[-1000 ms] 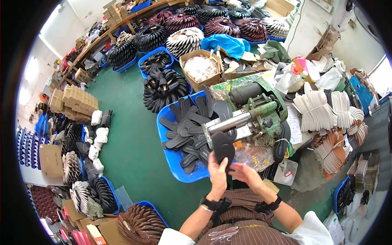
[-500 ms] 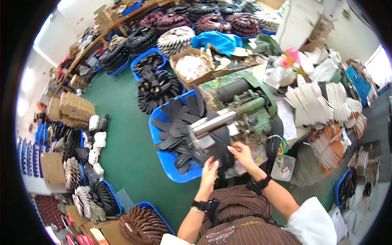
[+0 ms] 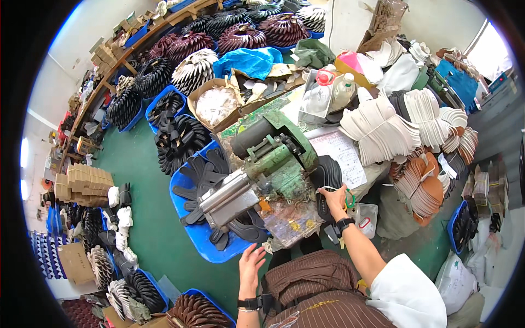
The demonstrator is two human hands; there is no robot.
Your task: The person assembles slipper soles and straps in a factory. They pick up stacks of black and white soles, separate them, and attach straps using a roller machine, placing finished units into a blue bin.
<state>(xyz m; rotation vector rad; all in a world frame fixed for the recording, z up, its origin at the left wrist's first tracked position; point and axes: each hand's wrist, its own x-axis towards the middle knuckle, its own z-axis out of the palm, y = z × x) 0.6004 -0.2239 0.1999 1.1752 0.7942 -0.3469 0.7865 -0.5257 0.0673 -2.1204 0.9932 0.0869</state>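
A green machine (image 3: 273,158) with a shiny metal roller (image 3: 224,191) stands on a worn bench in front of me. To its right is a bundle of black insoles (image 3: 327,174). My right hand (image 3: 334,201) is at the near end of that bundle, its thumb and fingers closed on an insole there; how many it grips is hidden. My left hand (image 3: 251,268) hangs in the air near the bench's front left corner, fingers apart and holding nothing. Left of the machine, a blue tub (image 3: 205,249) holds loose black insoles (image 3: 199,177), partly under the roller.
A written paper sheet (image 3: 342,153) lies behind the bundle. Tied white insoles (image 3: 377,128) and brown ones (image 3: 418,188) are stacked to the right. A clear plastic box (image 3: 365,218) sits by my right wrist. Beyond the bench are a carton (image 3: 210,117) and several blue tubs of shoe parts.
Both hands held a black insole at the roller's near side. It has left that spot. My right hand has moved right to the bundle; my left has let go and dropped nearer me. The view has shifted.
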